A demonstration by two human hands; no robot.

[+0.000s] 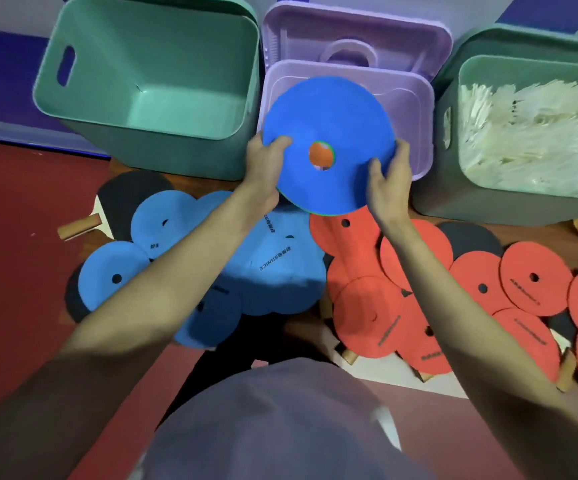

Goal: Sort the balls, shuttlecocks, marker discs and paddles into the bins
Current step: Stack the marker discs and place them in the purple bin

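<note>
Your left hand [265,164] and right hand [389,181] hold a stack of marker discs [329,126] between them, blue on top, with orange showing through its centre hole. Your fingers curl over the stack's opposite edges, thumbs on the top face. The stack hangs tilted over the near rim of the purple bin [415,109], whose lid [356,32] stands behind it. To the left sits a green bin [149,64]; to the right, another green bin [453,188] is packed with white shuttlecocks [530,133]. On the floor [20,209] below your forearms lie loose blue discs [162,220] on the left and orange discs [488,289] on the right. A black paddle [121,192] with a wooden handle lies partly under the blue ones.
</note>
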